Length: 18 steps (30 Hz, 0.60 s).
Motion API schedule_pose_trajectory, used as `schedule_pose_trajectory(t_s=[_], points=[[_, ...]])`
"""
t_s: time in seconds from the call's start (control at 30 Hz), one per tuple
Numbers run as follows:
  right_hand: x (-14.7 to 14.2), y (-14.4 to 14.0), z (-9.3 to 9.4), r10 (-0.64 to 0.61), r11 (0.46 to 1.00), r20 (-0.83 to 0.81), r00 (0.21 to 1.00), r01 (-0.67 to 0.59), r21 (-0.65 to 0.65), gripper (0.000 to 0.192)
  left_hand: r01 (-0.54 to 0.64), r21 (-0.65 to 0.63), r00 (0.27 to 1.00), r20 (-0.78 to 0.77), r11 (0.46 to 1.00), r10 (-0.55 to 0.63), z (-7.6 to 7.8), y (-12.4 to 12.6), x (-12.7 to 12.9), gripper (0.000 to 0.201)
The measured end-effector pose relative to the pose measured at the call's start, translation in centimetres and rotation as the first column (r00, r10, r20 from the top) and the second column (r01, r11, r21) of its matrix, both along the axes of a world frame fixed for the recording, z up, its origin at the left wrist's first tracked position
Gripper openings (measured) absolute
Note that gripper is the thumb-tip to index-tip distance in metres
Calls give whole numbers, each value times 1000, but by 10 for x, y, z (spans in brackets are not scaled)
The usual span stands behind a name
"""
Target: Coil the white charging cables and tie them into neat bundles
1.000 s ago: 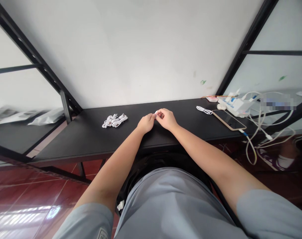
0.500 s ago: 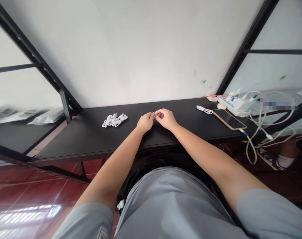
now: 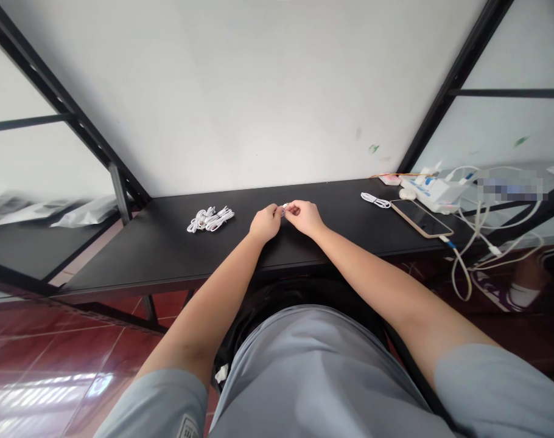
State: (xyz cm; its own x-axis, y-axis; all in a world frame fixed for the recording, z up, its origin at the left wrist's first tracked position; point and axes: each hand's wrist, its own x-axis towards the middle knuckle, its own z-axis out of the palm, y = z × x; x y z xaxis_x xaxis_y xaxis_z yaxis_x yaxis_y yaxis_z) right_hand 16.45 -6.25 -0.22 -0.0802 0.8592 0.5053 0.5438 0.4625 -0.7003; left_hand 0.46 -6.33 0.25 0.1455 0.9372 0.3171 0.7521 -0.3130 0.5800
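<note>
My left hand (image 3: 266,222) and my right hand (image 3: 305,217) meet above the middle of the black table (image 3: 167,261). Between their fingertips is a white cable (image 3: 284,210), mostly hidden by the fingers. The left hand is closed round one side of it, while the right thumb and fingers pinch the other side. To the left lies a pile of bundled white cables (image 3: 210,219), apart from both hands. One more tied white cable (image 3: 375,200) rests on the table to the right.
A phone (image 3: 422,218) with a charging cable lies at the right, beside a white power strip (image 3: 434,190) and tangled cords. Black metal frames (image 3: 117,182) stand at both sides. Plastic bags (image 3: 85,212) lie on the left shelf. Another person's shoe (image 3: 491,292) shows at lower right.
The fingers shift very slightly round the white cable, and a bit more of it shows at the right fingertips. The things on the table stay put.
</note>
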Motion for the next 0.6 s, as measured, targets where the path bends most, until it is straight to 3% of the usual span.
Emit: schedule_pose_trajectory(t_s=[0.37,0.6], points=[[4,3,-4,20,997,7,1000,-19,-78,15,-9,-20,999,33,1000,10,2,-1,-1,33],[3,5,-6,12,995,0,1000,-12,-94,10,7,-6,998,56,1000,-6,0,0,-1,31]])
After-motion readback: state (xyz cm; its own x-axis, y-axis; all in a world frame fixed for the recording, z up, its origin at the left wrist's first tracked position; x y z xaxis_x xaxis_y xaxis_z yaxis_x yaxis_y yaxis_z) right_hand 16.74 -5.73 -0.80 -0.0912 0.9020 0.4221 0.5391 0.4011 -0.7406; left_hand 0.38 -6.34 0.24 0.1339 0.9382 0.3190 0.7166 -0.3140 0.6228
